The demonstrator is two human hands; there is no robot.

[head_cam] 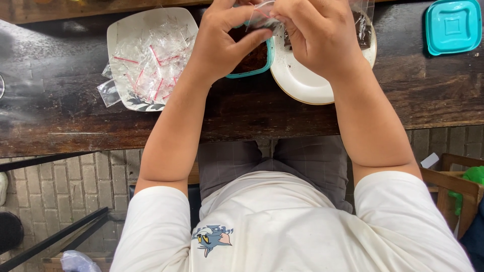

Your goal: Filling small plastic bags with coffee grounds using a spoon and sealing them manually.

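Your left hand (227,38) and right hand (315,35) both pinch a small clear bag (262,17) directly above the teal container (254,63), left hand nearer it.

Teal lid (452,26), white round plate (302,80), clear red-striped bags (151,63), dark brown table (252,113).

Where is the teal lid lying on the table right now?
In the head view, the teal lid lies alone at the far right corner of the dark wooden table, right of the round white plate.
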